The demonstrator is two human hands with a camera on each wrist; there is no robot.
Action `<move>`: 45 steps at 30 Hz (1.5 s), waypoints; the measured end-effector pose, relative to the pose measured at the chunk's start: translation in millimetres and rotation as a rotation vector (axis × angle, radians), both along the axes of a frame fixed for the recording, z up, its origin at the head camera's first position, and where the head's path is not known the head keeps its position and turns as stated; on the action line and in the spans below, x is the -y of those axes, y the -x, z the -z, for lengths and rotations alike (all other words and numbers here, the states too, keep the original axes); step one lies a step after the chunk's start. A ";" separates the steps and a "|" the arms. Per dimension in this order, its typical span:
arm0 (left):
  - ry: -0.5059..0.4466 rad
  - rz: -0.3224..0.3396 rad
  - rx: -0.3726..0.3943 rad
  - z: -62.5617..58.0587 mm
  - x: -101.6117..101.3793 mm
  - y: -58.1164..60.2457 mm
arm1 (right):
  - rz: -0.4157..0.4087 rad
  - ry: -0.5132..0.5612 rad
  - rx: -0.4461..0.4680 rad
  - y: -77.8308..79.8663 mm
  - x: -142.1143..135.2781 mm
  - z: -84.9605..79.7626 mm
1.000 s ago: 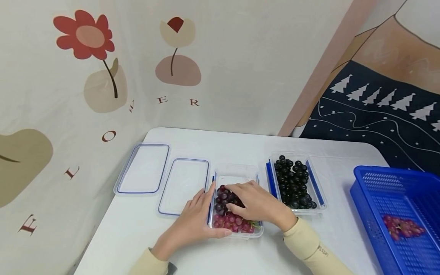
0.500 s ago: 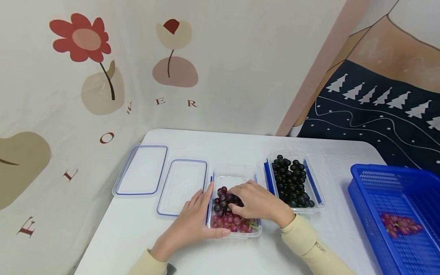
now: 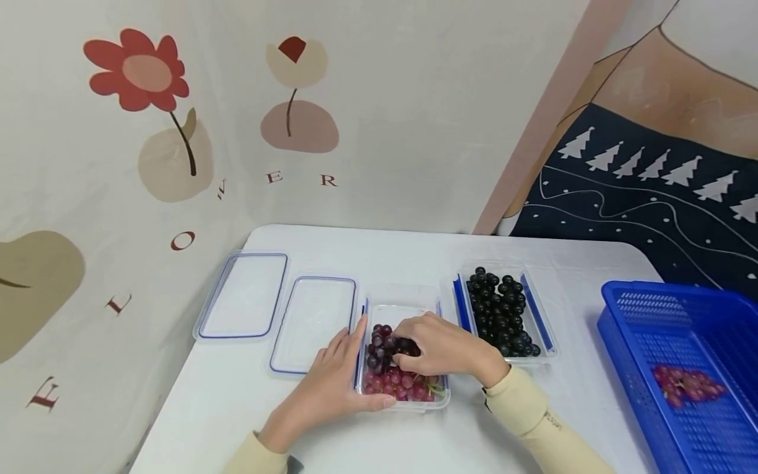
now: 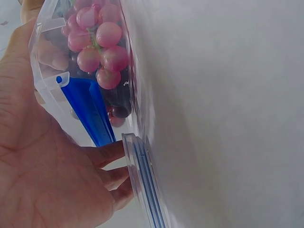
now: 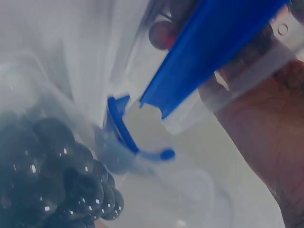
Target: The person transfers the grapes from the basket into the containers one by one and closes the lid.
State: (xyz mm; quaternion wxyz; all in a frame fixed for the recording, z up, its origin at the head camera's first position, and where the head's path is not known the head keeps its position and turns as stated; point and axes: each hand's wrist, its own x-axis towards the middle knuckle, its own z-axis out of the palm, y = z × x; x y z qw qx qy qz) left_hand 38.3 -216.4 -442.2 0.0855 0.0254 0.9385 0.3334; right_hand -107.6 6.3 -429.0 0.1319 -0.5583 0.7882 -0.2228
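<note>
A clear plastic container (image 3: 408,407) with blue side clips stands mid-table. Pinkish-red grapes (image 3: 398,383) fill its near end, and a bunch of dark purple grapes (image 3: 376,352) lies behind them. My left hand (image 3: 331,382) braces the container, fingers stretched along its left wall and thumb at the near rim. From the right, my right hand (image 3: 441,345) reaches inside with bent fingers and thumb on the dark purple bunch; the fingertips are partly hidden. In the left wrist view, the left hand (image 4: 52,161) lies against the clear wall, its fingers near a lid's edge (image 4: 147,175).
Two clear lids with blue seals, one farther left (image 3: 243,296) and one nearer (image 3: 314,326), lie left of the container. Right of it stands a second container (image 3: 547,329) of black grapes (image 3: 500,313). A blue basket (image 3: 628,368) at far right holds a red bunch (image 3: 687,385).
The dark purple bunch has shifted slightly within the container under my right hand. My left hand keeps its place at the container. The head view has turned a little to the right.
</note>
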 end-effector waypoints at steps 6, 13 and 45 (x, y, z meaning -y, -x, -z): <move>0.013 0.009 0.022 0.1 -1.0 -1.4 | 0.086 -0.059 -0.052 -10.4 -4.4 4.7; 0.028 0.045 0.018 -3.0 -2.1 0.8 | 0.149 0.010 -0.021 -18.1 -21.1 7.6; 0.038 0.072 0.022 -5.6 8.6 9.3 | 0.641 0.319 -0.172 -73.0 -162.4 -38.4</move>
